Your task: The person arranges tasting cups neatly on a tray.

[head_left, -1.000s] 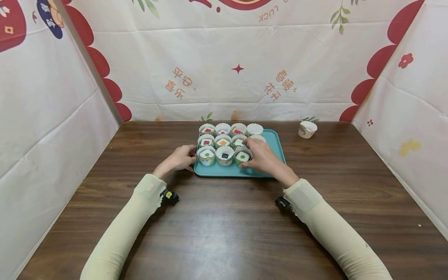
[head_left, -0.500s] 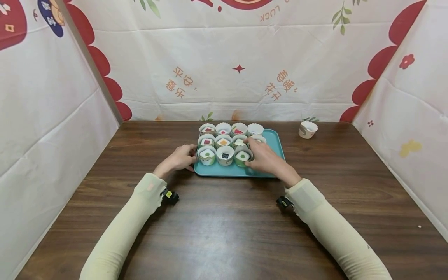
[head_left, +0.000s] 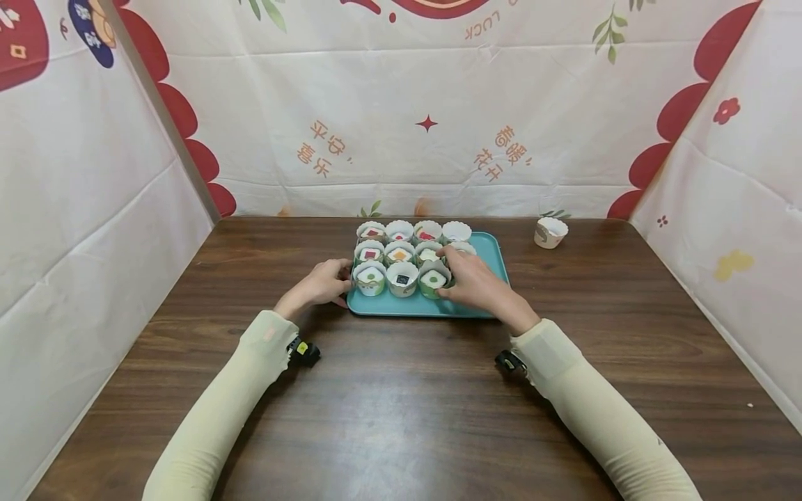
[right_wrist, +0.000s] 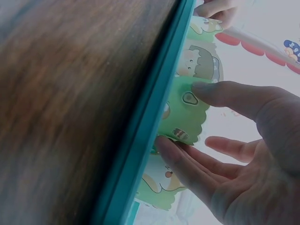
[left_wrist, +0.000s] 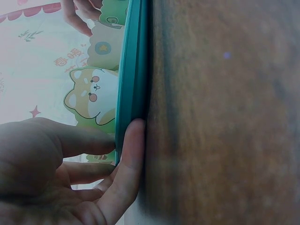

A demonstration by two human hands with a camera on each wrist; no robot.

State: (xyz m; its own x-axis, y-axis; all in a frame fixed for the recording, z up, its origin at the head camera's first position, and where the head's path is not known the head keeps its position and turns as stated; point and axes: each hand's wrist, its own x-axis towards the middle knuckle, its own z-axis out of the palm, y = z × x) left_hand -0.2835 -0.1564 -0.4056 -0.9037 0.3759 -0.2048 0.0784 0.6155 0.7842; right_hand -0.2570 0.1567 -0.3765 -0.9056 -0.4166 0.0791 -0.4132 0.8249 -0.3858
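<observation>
A teal tray (head_left: pixel 395 305) holds several paper cups in rows, many with white fillings topped in different colours. My right hand (head_left: pixel 473 282) reaches over the tray's front right, holding a green paper cup (head_left: pixel 434 280) between thumb and fingers. In the right wrist view the thumb lies on the printed side of that cup (right_wrist: pixel 185 110), and a fingertip sits low at its other side. Beside it stands a cup with a dark square (head_left: pixel 402 280). At the tray's left edge my left hand (head_left: pixel 322 282) grips the rim, one finger along the outer wall (left_wrist: pixel 133 79).
A lone white paper cup (head_left: pixel 550 233) stands at the back right of the brown wooden table (head_left: pixel 401 390). Printed white cloth (head_left: pixel 401 139) hangs behind the table and on both sides. The cups at the tray's left and front stand close together.
My right hand has shifted slightly to the right, its thumb moving around the green paper cup's near side. My left hand and the tray stay in place.
</observation>
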